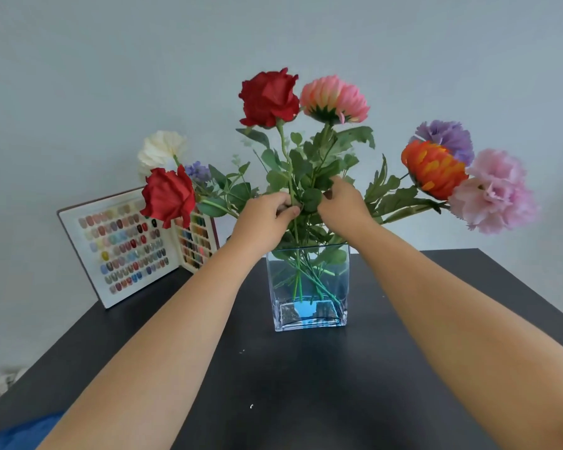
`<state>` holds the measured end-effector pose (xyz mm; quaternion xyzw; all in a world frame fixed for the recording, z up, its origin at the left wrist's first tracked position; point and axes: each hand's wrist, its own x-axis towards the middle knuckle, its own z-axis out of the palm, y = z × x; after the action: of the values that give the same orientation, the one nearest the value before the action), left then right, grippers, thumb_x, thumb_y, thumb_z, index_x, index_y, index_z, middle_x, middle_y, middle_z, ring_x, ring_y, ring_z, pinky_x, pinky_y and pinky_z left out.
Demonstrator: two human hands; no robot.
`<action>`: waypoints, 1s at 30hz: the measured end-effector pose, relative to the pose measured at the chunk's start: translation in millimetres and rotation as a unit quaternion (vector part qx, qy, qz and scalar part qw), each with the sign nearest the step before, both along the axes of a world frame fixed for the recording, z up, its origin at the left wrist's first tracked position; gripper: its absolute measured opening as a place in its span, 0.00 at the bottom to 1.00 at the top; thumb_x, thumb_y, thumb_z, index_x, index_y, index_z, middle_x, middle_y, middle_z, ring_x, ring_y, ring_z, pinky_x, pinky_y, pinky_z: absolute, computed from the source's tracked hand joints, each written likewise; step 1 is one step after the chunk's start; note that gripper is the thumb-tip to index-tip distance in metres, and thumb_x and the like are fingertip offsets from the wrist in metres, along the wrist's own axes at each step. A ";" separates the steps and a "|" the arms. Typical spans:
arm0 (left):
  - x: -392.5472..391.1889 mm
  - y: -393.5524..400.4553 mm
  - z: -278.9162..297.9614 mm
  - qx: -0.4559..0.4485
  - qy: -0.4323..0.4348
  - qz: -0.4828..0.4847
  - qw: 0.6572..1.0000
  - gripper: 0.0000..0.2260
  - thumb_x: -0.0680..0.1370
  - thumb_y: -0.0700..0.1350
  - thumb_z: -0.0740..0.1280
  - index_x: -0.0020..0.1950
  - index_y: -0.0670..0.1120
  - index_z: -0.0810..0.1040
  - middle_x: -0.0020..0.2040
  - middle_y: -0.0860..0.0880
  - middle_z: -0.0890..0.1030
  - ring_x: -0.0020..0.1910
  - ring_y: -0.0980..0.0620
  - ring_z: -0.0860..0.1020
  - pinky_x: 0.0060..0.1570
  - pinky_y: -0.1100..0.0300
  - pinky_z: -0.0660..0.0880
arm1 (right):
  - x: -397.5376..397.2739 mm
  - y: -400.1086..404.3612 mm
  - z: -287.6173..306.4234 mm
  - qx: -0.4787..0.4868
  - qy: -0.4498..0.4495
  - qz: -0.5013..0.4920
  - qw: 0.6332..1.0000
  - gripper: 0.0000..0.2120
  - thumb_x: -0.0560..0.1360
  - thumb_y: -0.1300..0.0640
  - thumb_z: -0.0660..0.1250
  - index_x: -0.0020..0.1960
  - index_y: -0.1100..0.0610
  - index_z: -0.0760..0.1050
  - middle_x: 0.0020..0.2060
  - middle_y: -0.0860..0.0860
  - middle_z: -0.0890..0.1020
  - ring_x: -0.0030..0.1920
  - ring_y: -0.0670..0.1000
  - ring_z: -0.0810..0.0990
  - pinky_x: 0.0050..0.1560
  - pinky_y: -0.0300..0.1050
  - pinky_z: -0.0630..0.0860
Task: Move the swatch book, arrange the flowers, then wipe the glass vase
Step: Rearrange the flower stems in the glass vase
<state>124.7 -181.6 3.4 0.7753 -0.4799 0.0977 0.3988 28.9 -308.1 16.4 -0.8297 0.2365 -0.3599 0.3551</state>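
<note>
A square glass vase (307, 287) stands mid-table with several artificial flowers in it. A tall red rose (268, 98) and a pink dahlia (334, 99) rise at the centre. Another red rose (169, 197) and a white flower (161, 149) lean left; an orange flower (433, 169), a purple one (446, 138) and a pink carnation (494, 191) lean right. My left hand (267, 219) pinches the tall rose's stem just above the vase. My right hand (343, 203) grips stems and leaves beside it. The open swatch book (127, 248) stands against the wall at the back left.
The table (273, 384) is black, with its left edge running diagonally past the swatch book. A pale wall stands close behind the flowers. Blue fabric (17, 431) shows at the bottom left corner, below the table edge.
</note>
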 end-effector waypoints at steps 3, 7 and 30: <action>-3.8 2.4 -7.0 0.000 -0.025 0.001 1.000 0.08 0.78 0.49 0.68 0.41 0.48 0.80 0.37 0.49 0.82 0.34 0.52 0.77 0.37 0.55 0.73 | -1.8 0.0 -5.8 -0.010 -0.007 -0.001 1.000 0.05 0.76 0.56 0.63 0.43 0.54 0.70 0.33 0.50 0.76 0.31 0.47 0.73 0.28 0.41 0.66; -9.7 4.4 -19.3 0.023 -0.094 0.008 0.995 0.07 0.77 0.49 0.70 0.44 0.47 0.83 0.43 0.51 0.75 0.41 0.51 0.74 0.39 0.58 0.67 | -8.5 -0.5 -5.9 -0.030 0.003 -0.005 1.000 0.12 0.75 0.54 0.65 0.35 0.52 0.67 0.29 0.47 0.73 0.29 0.45 0.70 0.25 0.40 0.62; -32.2 -4.4 -27.0 -0.157 0.020 -0.013 0.987 0.11 0.74 0.48 0.74 0.36 0.58 0.75 0.33 0.54 0.82 0.34 0.55 0.81 0.40 0.59 0.78 | -73.5 -24.9 -59.9 0.152 -0.168 -0.075 0.971 0.05 0.75 0.50 0.66 0.41 0.48 0.75 0.35 0.45 0.83 0.38 0.48 0.82 0.39 0.45 0.77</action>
<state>92.5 -186.1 -23.7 0.6987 -0.4601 0.1512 0.5267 -44.6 -333.0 -43.4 -0.6739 0.2873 -0.4794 0.4832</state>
